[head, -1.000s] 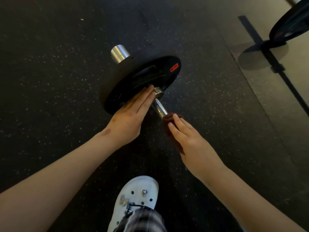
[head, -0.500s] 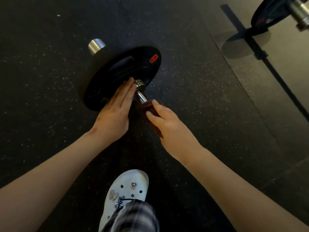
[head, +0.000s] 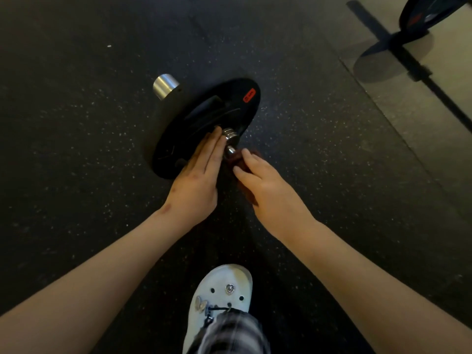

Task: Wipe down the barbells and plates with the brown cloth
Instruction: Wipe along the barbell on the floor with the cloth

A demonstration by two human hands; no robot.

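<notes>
A black weight plate (head: 204,116) with a red label stands on the dark rubber floor, mounted on a barbell whose chrome sleeve end (head: 164,85) sticks out behind it. My left hand (head: 198,180) rests flat against the plate's inner face, fingers straight, beside the chrome collar (head: 229,134). My right hand (head: 268,190) grips the brown cloth (head: 236,159) wrapped around the bar shaft just below the collar. Most of the shaft is hidden under my hands.
A second barbell with a black plate (head: 421,19) lies at the upper right on a lighter floor strip (head: 447,80). My foot in a white clog (head: 222,295) stands at the bottom centre. Speckled black floor (head: 76,123) spreads to the left.
My right hand has slid the cloth up the bar shaft toward the collar. My left hand has stayed flat on the plate. The view shifted with my head.
</notes>
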